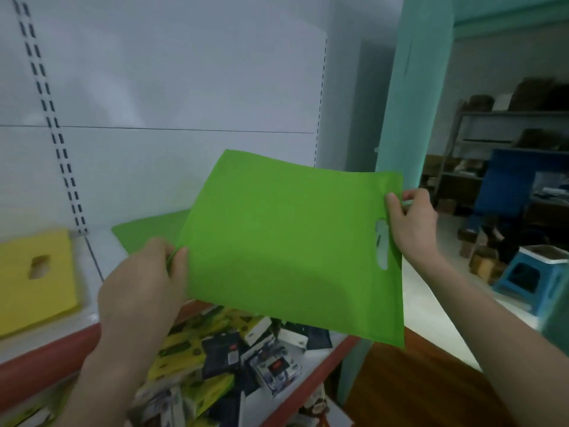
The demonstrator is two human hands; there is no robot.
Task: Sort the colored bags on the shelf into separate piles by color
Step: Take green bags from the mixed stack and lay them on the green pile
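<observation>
Holding a green bag flat and slightly tilted, out over the front edge of the shelf. Pinching its left edge with the left hand, thumb on top, fingers underneath. Clamping the right edge with the right hand, just beside the cut-out handle slot, fingers curled round the fabric. Behind it, catching another green bag lying flat on the shelf, partly hidden by the held one. Further left on the same shelf, spotting a yellow bag, apart from the green, handle hole showing. Down on the lower shelf, seeing a jumble of packets. Off right, glimpsing a blue stool on the floor.
</observation>
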